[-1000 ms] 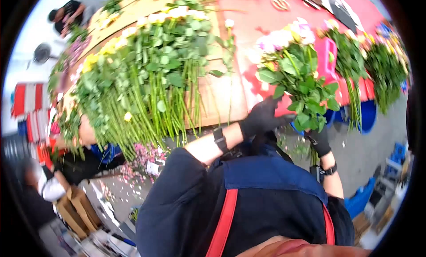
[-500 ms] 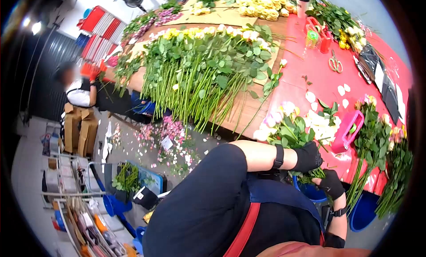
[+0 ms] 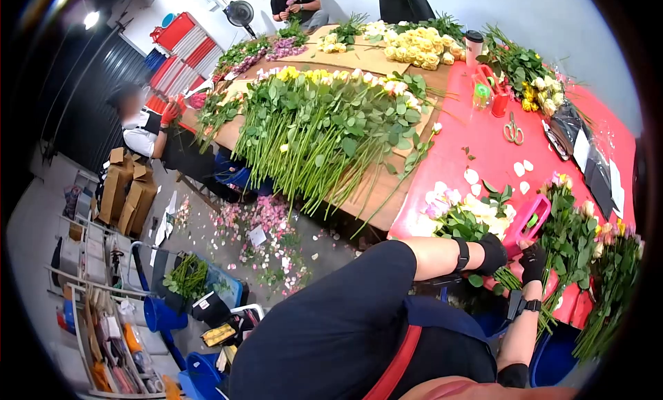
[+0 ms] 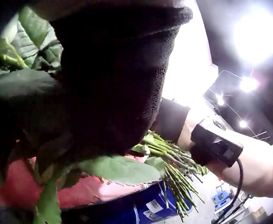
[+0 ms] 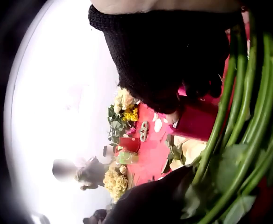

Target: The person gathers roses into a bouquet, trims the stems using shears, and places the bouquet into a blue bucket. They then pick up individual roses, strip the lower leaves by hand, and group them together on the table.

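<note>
The left hand [image 3: 492, 253], in a black fingerless glove, grips a rose bouquet [image 3: 461, 224] just below its leaves; the cut stems [image 4: 178, 168] stick out past the glove in the left wrist view. Beside it, the gloved right hand [image 3: 532, 263] is at the near end of a pink holder [image 3: 530, 222] with a handle. In the right wrist view, its thumb and curled fingers meet the pink holder [image 5: 197, 120], while green stems [image 5: 248, 107] pass alongside. Part of the left hand's fingers is hidden behind glove and leaves.
Long-stemmed roses [image 3: 324, 130] cover the wooden table's near side. On the red cover [image 3: 483, 148] are scissors [image 3: 513, 129], loose petals and a cup [image 3: 474, 48]. More bunches [image 3: 570, 241] lie at the right, above a blue bucket [image 3: 552, 358]. Two people are beyond the table.
The right hand has left the bouquet's stems and moved up to the pink holder. The left hand keeps its grip on the bouquet. The head view has shifted, showing more of the room's left side.
</note>
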`<state>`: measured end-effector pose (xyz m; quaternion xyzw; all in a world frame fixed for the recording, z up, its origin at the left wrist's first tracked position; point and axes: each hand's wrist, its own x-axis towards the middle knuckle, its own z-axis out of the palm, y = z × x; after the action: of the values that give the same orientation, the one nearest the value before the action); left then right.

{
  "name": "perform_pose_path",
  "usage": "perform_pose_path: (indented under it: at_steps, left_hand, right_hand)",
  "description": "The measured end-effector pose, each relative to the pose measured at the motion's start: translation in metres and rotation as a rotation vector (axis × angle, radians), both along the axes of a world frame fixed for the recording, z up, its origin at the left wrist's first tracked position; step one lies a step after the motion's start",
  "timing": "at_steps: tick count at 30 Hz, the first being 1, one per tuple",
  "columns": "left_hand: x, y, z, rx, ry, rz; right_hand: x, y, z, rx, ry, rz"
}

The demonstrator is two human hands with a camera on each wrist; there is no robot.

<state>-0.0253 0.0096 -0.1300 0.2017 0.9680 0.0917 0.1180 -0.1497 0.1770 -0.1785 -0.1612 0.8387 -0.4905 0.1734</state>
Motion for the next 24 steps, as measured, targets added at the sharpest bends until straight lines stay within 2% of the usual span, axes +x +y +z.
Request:
perform_pose_path:
  at_steps: [1, 2, 5, 8, 10, 11, 12, 14, 15, 16, 17, 18, 21, 24]
  left_hand:
    - [-0.004, 0.001, 0.015, -0.074, -0.149, 0.015]
    - [-0.005, 0.000, 0.014, -0.054, -0.125, 0.015]
    - [-0.010, -0.002, 0.015, -0.004, -0.094, 0.051]
    - [-0.018, -0.005, 0.027, 0.041, -0.162, 0.135]
    - [-0.029, -0.010, 0.023, 0.176, -0.189, 0.095]
    - [-0.027, -0.016, 0.046, 0.216, -0.296, 0.070]
    - [-0.039, -0.013, 0.004, 0.311, -0.346, 0.045]
    - [-0.015, -0.021, 0.061, 0.549, -0.566, -0.002]
    - [-0.028, -0.021, 0.017, 0.668, -0.594, -0.079]
    - [-0.022, -0.023, 0.026, 0.794, -0.621, -0.024]
    - [-0.016, -0.024, 0.047, 0.678, -0.547, 0.045]
    - [-0.010, -0.023, 0.066, 0.564, -0.470, 0.117]
    - [0.008, -0.015, 0.073, 0.430, -0.115, 0.125]
    - [0.021, -0.007, 0.073, 0.453, 0.104, 0.085]
  right_hand:
    - [-0.005, 0.003, -0.019, -0.079, -0.068, -0.058]
    - [-0.010, 0.008, -0.033, -0.158, -0.136, -0.117]
    - [-0.019, 0.020, -0.036, -0.166, 0.237, 0.053]
    - [0.044, 0.024, -0.017, 0.168, 0.686, -0.013]
    - [0.099, 0.034, -0.001, 0.261, 0.490, -0.058]
    - [0.119, 0.026, 0.035, -0.088, 0.184, 0.010]
    - [0.127, 0.027, 0.028, -0.201, -0.081, -0.141]
    - [0.126, 0.026, 0.007, -0.401, -0.121, -0.139]
    - [0.122, 0.034, -0.008, -0.243, 0.031, -0.092]
    - [0.117, 0.042, -0.021, -0.085, 0.181, -0.045]
    - [0.113, 0.046, -0.028, 0.073, 0.329, 0.006]
    - [0.111, 0.047, -0.029, 0.039, 0.287, 0.016]
    - [0.111, 0.046, -0.012, -0.065, 0.168, 0.028]
    - [0.105, 0.038, 0.001, -0.232, 0.144, -0.055]
